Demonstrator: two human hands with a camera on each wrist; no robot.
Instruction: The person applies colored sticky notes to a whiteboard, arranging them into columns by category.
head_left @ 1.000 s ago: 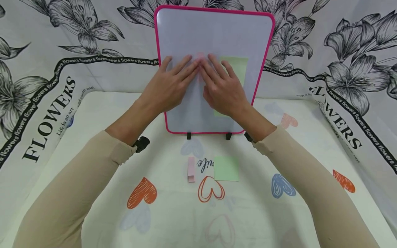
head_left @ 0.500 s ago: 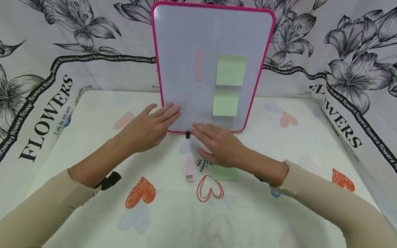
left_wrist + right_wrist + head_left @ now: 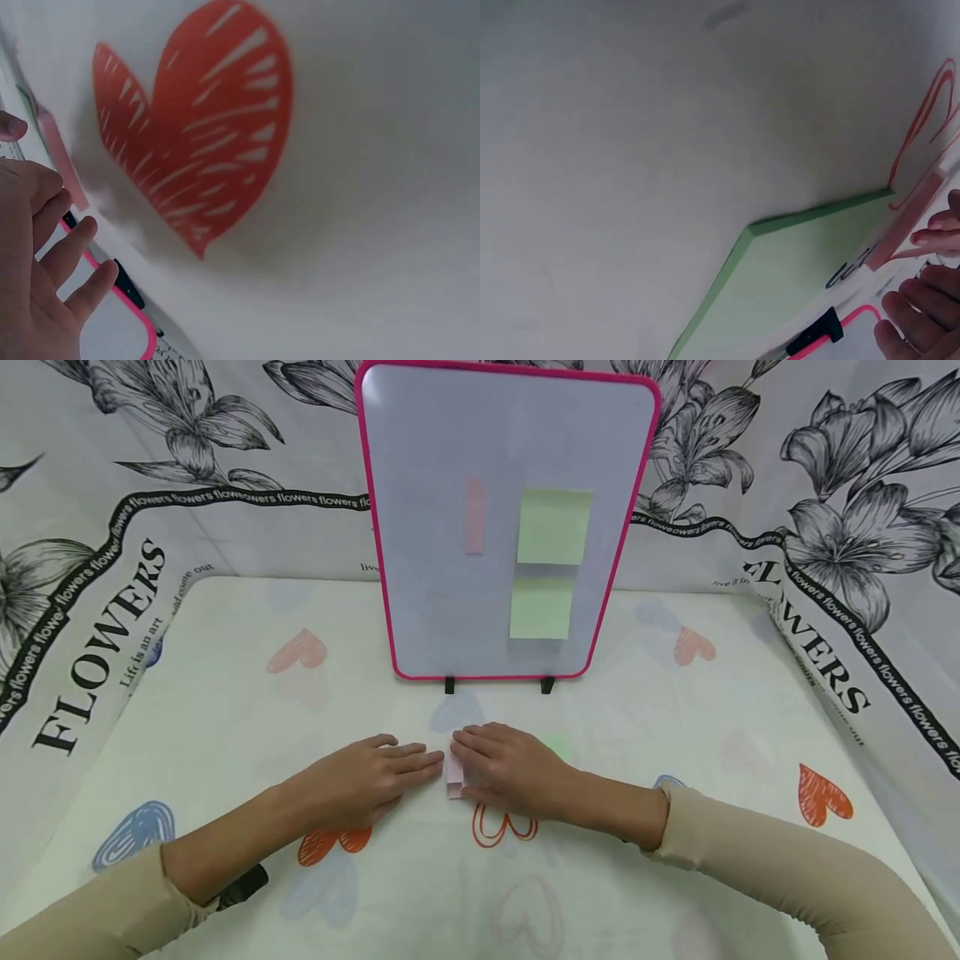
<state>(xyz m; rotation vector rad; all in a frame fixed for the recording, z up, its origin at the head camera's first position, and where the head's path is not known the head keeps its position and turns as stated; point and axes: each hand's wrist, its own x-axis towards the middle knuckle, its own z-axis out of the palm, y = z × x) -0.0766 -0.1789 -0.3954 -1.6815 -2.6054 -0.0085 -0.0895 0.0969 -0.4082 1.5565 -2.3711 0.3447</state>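
In the head view my left hand point(image 3: 375, 781) lies just left of a narrow pink sticky note pad point(image 3: 454, 774), its fingers fairly straight and pointing at it. From the other side my right hand point(image 3: 513, 768) reaches over the pad's right edge, its fingers bent a little. Fingertips of both hands are close to the pink pad point(image 3: 907, 217) in the right wrist view. I cannot see a sheet between them. Partly behind my right hand lies a square green sticky note pad point(image 3: 780, 277).
The pink-framed whiteboard point(image 3: 427, 610) stands behind the hands on black feet point(image 3: 450, 685). A narrow pink note point(image 3: 475, 517) and two green notes, an upper green note point(image 3: 555, 527) and a lower green note point(image 3: 540, 607), stick to it. The tablecloth point(image 3: 360, 893) has printed hearts.
Both hands have left the whiteboard and come down to the pink pad on the table. The narrow pink note on the board, covered before, is now uncovered.
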